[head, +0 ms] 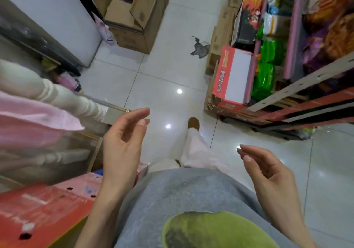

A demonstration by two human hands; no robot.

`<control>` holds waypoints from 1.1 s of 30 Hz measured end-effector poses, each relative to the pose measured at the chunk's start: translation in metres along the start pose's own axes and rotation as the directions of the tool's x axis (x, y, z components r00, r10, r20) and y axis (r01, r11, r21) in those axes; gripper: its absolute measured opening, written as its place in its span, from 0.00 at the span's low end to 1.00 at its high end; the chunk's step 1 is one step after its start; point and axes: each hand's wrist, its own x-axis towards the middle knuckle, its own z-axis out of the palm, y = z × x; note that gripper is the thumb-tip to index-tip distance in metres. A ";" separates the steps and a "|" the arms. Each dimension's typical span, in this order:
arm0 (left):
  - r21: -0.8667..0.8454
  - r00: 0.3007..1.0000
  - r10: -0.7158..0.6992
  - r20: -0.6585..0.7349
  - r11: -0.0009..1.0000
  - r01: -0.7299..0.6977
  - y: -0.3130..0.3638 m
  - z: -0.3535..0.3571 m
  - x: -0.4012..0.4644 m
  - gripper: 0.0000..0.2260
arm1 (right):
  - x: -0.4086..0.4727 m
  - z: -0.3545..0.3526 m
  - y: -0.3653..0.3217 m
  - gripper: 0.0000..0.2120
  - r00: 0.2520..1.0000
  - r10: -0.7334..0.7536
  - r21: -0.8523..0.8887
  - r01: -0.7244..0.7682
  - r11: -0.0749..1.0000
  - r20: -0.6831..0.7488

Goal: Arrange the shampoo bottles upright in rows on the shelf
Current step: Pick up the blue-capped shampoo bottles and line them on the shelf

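Note:
No shampoo bottle shows in the head view. My left hand (124,142) is raised in front of my body, fingers loosely curled and apart, holding nothing. My right hand (268,173) floats at the lower right, palm turned inward, fingers apart and empty. Both hands hover above a white tiled floor (162,79) in a narrow shop aisle. A shelf unit (298,83) with pink rails stands on the right, filled with green and orange packets. On the left, white and pink soft goods (38,113) lie on a rack.
Open cardboard boxes (132,14) stand at the far end of the aisle. A red-and-white carton (233,79) leans at the foot of the right shelf. A red box (44,209) sits at lower left. A grey scrap (200,46) lies on the floor. My foot (193,123) is ahead.

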 end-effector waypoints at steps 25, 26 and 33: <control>-0.026 0.995 -0.064 -0.082 0.998 0.062 0.074 0.101 0.319 0.10 | 0.384 0.060 -0.209 0.11 0.977 -0.175 -0.025 0.179 0.983 0.125; -0.020 0.996 -0.057 -0.072 0.998 0.056 0.078 0.100 0.339 0.10 | 0.397 0.068 -0.218 0.11 0.977 -0.178 -0.028 0.183 0.983 0.116; 0.004 1.000 -0.014 0.003 1.000 0.014 0.110 0.087 0.475 0.10 | 0.480 0.125 -0.279 0.12 0.984 -0.168 0.004 0.168 0.986 0.059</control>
